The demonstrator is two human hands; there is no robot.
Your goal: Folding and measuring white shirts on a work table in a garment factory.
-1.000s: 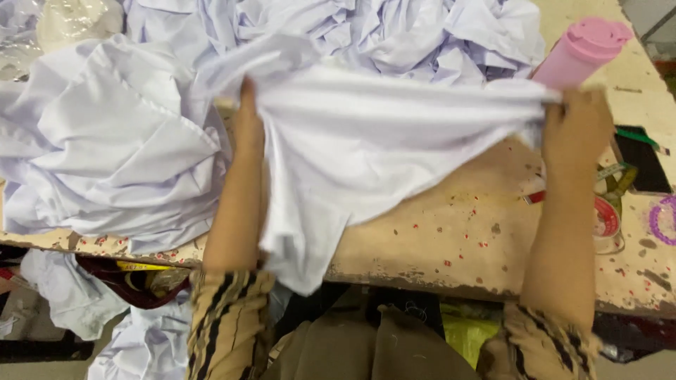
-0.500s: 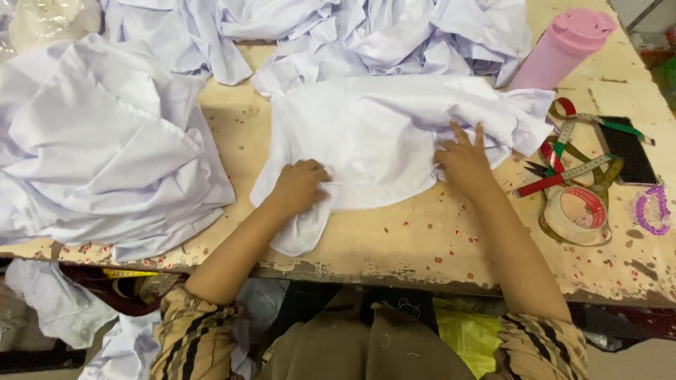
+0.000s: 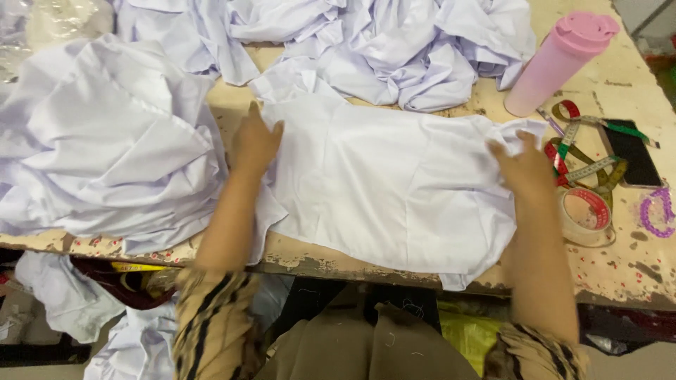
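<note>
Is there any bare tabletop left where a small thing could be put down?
A little. Bare wood shows between the pink tumbler and the white garment, and along the table's right front corner below the tape roll. Left side is buried under the fabric pile; both hands press the garment.

The white garment (image 3: 394, 186), bunched between the hands half a second ago, now lies spread flat and wide. The left hand (image 3: 255, 141) has slid out to its left edge, the right hand (image 3: 524, 169) to its right edge beside the measuring tape (image 3: 584, 151).
</note>
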